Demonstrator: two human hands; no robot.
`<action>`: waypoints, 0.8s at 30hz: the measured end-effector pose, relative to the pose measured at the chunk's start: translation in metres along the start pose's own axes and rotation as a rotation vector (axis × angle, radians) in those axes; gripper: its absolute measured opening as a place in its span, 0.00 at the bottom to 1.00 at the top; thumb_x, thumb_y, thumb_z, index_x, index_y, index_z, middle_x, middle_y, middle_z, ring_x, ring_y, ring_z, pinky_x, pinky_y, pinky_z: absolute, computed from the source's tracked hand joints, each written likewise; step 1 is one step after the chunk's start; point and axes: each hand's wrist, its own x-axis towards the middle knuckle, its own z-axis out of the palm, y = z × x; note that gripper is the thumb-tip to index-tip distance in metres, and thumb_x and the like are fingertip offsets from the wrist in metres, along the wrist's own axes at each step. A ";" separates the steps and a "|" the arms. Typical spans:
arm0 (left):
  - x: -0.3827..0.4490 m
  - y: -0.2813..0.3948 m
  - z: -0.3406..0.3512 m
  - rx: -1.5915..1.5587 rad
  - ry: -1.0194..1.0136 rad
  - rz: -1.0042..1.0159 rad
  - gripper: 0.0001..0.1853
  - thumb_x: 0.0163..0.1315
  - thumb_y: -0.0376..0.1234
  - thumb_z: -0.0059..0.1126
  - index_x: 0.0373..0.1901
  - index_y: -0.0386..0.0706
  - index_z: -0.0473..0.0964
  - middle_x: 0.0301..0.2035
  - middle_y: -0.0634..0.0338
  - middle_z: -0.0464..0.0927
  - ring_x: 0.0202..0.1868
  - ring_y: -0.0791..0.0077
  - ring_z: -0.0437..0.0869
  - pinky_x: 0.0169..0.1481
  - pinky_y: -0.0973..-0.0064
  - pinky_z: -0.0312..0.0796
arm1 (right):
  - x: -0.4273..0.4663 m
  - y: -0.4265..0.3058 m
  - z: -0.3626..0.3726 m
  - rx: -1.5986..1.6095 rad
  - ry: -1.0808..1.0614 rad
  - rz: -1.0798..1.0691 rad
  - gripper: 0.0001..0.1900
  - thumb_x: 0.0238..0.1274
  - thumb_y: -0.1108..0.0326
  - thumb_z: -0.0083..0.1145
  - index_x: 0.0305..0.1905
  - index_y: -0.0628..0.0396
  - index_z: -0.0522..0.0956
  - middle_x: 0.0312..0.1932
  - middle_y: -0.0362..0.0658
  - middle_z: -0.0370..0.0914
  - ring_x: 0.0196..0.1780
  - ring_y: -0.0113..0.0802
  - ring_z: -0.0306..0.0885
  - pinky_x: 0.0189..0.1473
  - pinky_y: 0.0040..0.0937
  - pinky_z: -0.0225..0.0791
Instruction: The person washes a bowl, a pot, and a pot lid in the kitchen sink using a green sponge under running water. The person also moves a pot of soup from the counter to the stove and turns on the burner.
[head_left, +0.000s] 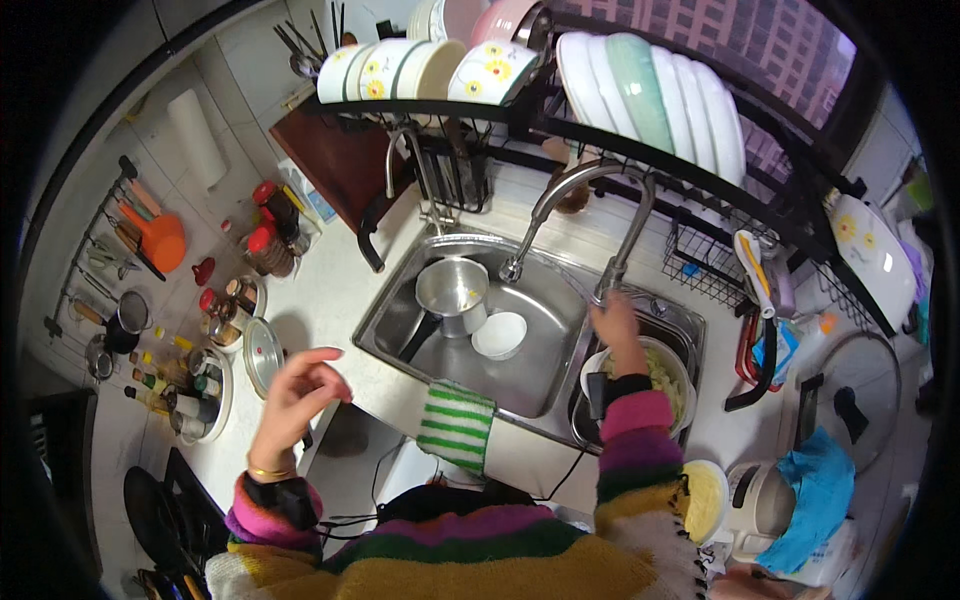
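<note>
My left hand (304, 397) is raised over the counter at the left, fingers loosely bent and apart, holding nothing. Near it a round glass lid (263, 357) stands on edge. My right hand (618, 327) reaches across the right basin and closes around the base of the curved metal faucet (619, 264); its fingertips are partly hidden. Below my right wrist, a white colander (684, 364) of pale green chopped vegetables (663, 375) sits in the right basin. In the left basin (525, 386) are a metal saucepan (452, 289) with a black handle and a small white bowl (499, 335).
A black dish rack (525, 114) with bowls and plates spans the back. A green-striped cloth (456, 426) hangs over the sink's front edge. Jars (264, 244) and bottles stand left. At right are a glass lid (862, 390), a blue cloth (814, 499) and a yellow-filled bowl (705, 501).
</note>
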 end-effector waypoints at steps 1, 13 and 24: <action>0.005 -0.025 0.003 0.077 0.055 -0.153 0.18 0.58 0.31 0.47 0.50 0.37 0.64 0.28 0.58 0.75 0.33 0.72 0.77 0.42 0.80 0.69 | 0.010 0.015 -0.001 -0.148 0.073 -0.067 0.27 0.49 0.56 0.53 0.50 0.65 0.68 0.55 0.57 0.63 0.60 0.52 0.57 0.59 0.39 0.55; -0.093 -0.200 -0.100 0.054 0.778 -0.695 0.17 0.54 0.32 0.50 0.47 0.42 0.67 0.32 0.62 0.73 0.33 0.80 0.73 0.37 0.82 0.64 | 0.037 -0.012 -0.021 -0.609 -0.344 -0.030 0.25 0.46 0.49 0.53 0.41 0.63 0.74 0.37 0.57 0.75 0.42 0.50 0.73 0.45 0.42 0.66; -0.109 -0.290 -0.159 0.288 0.997 -0.711 0.25 0.47 0.33 0.61 0.45 0.29 0.64 0.31 0.55 0.73 0.30 0.74 0.74 0.33 0.79 0.68 | 0.067 -0.161 0.036 0.917 -0.271 0.190 0.20 0.58 0.52 0.47 0.41 0.61 0.73 0.17 0.44 0.73 0.19 0.28 0.71 0.22 0.22 0.65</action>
